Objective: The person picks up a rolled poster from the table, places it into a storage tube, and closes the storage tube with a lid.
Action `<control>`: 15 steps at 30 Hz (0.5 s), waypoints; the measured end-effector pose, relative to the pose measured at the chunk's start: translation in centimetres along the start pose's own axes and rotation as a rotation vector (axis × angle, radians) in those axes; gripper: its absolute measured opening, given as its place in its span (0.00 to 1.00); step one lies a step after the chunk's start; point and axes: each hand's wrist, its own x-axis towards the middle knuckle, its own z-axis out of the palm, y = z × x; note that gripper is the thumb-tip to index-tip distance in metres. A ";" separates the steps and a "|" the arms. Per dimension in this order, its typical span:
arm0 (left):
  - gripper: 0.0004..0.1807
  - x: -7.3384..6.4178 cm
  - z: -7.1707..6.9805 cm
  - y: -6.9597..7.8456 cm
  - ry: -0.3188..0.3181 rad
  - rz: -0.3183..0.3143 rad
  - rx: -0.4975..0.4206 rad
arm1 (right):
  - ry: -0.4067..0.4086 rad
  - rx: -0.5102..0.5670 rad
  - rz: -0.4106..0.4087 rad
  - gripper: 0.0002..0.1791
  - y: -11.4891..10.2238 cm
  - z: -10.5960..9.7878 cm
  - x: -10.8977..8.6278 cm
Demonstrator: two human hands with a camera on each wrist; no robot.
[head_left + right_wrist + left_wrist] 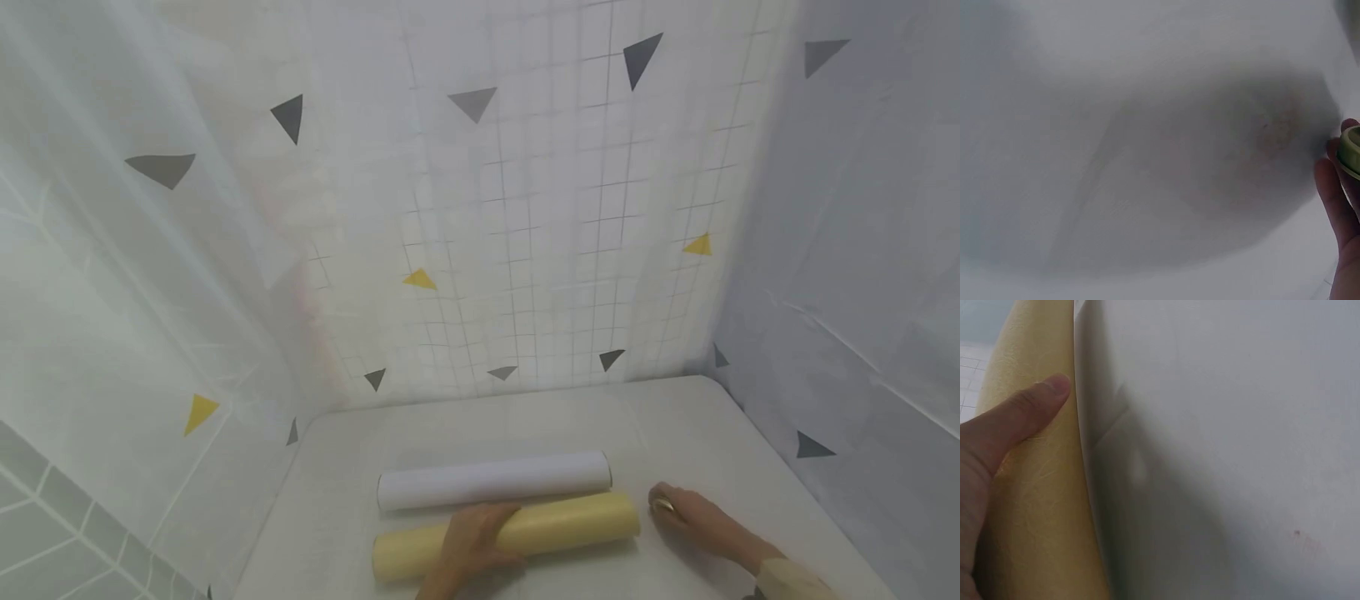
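Note:
A long yellow roll [570,527] lies across the white tabletop. Over its middle my left hand [471,540] is spread in a grip, fingers reaching its far side and thumb on the near side. The left wrist view shows the thumb pressed on the roll's creased, slightly shiny surface [1041,487]. To the right, just past the roll's end, my right hand [701,521] holds a small round gold-green piece [1350,150] with a raised rim, like a cap, low over the table. Part of that piece falls outside the right wrist view.
Behind the yellow roll and nearly parallel to it lies a white roll [495,482]. The white tabletop [525,417] has rounded far corners. Translucent curtains [525,317] printed with grey and yellow triangles hang on the left, back and right sides.

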 end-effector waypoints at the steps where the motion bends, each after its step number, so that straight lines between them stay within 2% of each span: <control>1: 0.42 0.1 0.0 0.0 0.006 0.002 0.002 | -0.002 0.017 0.023 0.08 -0.2 0.0 0.2; 6: 0.42 0.3 0.2 0.0 0.036 0.033 0.021 | -0.047 0.132 0.038 0.12 -1.0 -0.1 0.7; 11: 0.41 0.5 0.4 0.2 0.028 0.033 0.030 | -0.082 0.285 0.060 0.19 -1.8 0.1 0.8; 15: 0.41 0.5 0.5 0.3 0.035 0.036 0.034 | -0.064 0.363 0.137 0.21 -2.7 0.6 1.1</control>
